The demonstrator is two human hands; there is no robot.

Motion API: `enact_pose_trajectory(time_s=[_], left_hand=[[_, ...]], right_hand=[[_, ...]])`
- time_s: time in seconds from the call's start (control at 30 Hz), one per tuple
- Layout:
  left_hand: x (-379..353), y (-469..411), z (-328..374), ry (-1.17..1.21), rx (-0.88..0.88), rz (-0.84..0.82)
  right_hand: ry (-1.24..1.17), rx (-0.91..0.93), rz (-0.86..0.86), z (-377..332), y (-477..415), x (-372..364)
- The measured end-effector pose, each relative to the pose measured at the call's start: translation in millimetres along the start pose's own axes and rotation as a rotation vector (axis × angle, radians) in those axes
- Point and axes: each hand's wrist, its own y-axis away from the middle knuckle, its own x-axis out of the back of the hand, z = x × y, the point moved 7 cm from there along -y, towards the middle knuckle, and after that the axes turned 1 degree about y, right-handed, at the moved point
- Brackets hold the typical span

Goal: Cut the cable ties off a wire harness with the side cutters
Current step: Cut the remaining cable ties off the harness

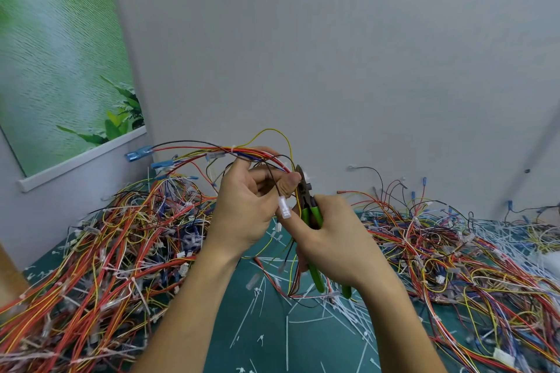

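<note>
From the head camera, the side cutters (305, 195) stand almost upright in the middle of the scene, nose up. The right hand (336, 239) has its fingers curled round the green handles. Just left of the cutters, the left hand (245, 206) grips the wire harness (242, 151), with the thumb pinching the bundle right beside the cutter nose. The harness arcs up and away to the left of the cutters, and a white connector (285, 207) dangles against their left side. A white cable tie (306, 175) sits at the cutter tip; whether the blades have bitten it I cannot tell. A second tie (232, 148) shows further left along the bundle. Below the cutters lies the green bench (272, 348), littered with cut ties (303, 321), and heaps of harnesses lie to the left (106, 251) and right (454, 251) of the cutters. To do this cut well, it seems wise to slip only one blade tip under the tie strap, flat side toward the wires. The thumb should stay clear of the nose, with the bundle held taut so that no insulation gets nicked. A short, firm squeeze should be enough.
</note>
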Motion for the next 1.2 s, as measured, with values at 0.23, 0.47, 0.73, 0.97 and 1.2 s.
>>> enact_pose_trajectory(time_s=[0.23,0.47,0.73,0.97,1.2], left_hand=[[-1.5,-0.2,1.6,-0.013,-0.022,0.003],[-1.4,1.1,1.9,-0.018,-0.003,0.003],[-2.2,1.6,2.2,-0.025,0.0,0.0],[-3.2,1.1,-4.9,-0.034,0.037,0.008],[-4.3,2.1,-3.9,-0.003,0.033,-0.001]], right_hand=[[-0.01,-0.009,-0.03,1.6,-1.2,-1.1],[0.008,-0.013,0.004,2.0,0.6,2.6],[0.028,0.011,0.007,-0.5,0.3,2.1],[0.034,-0.026,-0.066,1.8,0.1,0.7],[0.03,-0.036,-0.009,0.4,1.1,4.5]])
